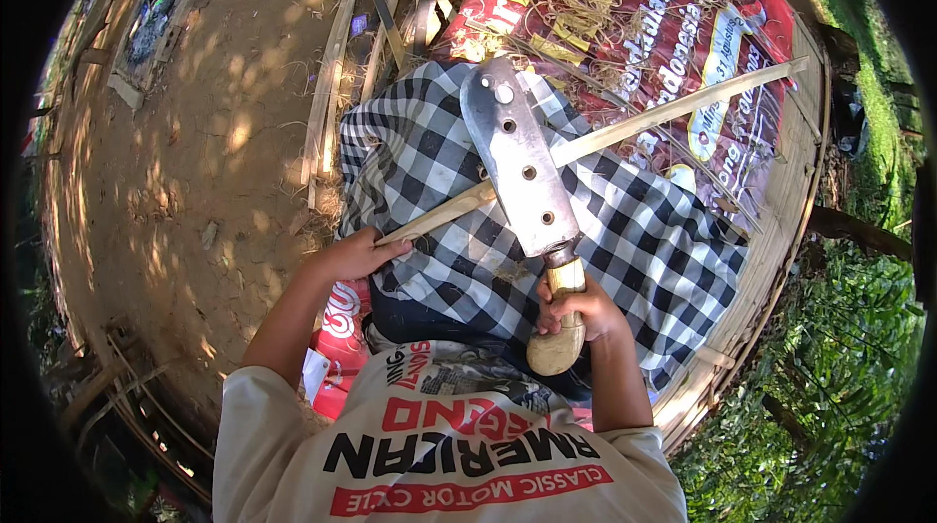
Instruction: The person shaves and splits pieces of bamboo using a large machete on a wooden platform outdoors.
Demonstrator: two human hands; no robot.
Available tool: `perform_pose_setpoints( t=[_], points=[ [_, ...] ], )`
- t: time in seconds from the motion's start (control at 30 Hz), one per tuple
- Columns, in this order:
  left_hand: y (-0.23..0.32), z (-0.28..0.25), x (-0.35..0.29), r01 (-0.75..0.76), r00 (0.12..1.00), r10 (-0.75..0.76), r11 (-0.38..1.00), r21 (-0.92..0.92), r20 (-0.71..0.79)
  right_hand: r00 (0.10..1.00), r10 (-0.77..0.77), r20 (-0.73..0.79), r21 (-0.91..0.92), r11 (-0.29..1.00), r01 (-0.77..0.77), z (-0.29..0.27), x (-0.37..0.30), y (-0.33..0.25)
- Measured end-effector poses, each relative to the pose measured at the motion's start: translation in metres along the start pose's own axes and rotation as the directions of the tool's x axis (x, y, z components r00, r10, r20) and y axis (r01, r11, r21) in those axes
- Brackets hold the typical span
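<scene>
My right hand (pixel 583 308) is wrapped round the wooden handle of a broad cleaver-like knife (pixel 527 172). Its wide metal blade has several round holes and points away from me. The blade lies across a long, pale strip of split wood or bamboo (pixel 673 111), covering part of it. With my left hand (pixel 366 253) I grip the near left end of that strip, which slants up to the far right. Beneath both, a black-and-white checked cloth (pixel 644 230) is draped over my lap.
A red printed banner (pixel 625 25) strewn with curly shavings lies at the far right, over a slatted bamboo platform (pixel 781 221). Several split strips (pixel 337 64) rest on the dirt ground (pixel 224 181) beyond my left hand. Green plants (pixel 810 357) grow past the platform's right edge.
</scene>
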State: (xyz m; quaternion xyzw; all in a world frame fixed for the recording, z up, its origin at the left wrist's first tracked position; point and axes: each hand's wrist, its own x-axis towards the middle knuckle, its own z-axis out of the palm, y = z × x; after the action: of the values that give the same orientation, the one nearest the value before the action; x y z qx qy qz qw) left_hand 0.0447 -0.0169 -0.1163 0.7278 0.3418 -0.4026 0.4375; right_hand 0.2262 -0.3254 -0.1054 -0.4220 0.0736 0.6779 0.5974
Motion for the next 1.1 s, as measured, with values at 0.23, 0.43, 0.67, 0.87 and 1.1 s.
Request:
perform_pose_setpoints(
  t=[0.23, 0.43, 0.67, 0.87, 1.1],
  points=[
    [-0.015, 0.011, 0.01, -0.013, 0.998, 0.014, 1.0, 0.024, -0.066, 0.974, -0.195, -0.118, -0.06, 0.98, 0.189, 0.01, -0.012, -0.008],
    [-0.007, 0.003, 0.007, 0.013, 1.0, -0.013, 1.0, 0.016, -0.004, 0.962, -0.203, -0.184, -0.237, 0.959, 0.157, 0.007, -0.009, -0.013],
    [-0.012, 0.007, 0.006, -0.005, 1.0, 0.005, 1.0, 0.0, -0.02, 0.979, -0.151, -0.138, -0.124, 0.983, 0.134, 0.014, -0.013, -0.016],
    [-0.008, 0.007, 0.004, -0.011, 1.0, 0.011, 1.0, -0.016, -0.027, 0.985, -0.122, -0.125, -0.245, 0.965, 0.088, 0.006, -0.007, 0.0],
    [-0.003, 0.005, 0.002, 0.012, 0.999, -0.011, 1.0, 0.012, -0.043, 0.995, -0.023, -0.097, -0.109, 0.994, 0.013, 0.012, -0.01, -0.008]
  ],
)
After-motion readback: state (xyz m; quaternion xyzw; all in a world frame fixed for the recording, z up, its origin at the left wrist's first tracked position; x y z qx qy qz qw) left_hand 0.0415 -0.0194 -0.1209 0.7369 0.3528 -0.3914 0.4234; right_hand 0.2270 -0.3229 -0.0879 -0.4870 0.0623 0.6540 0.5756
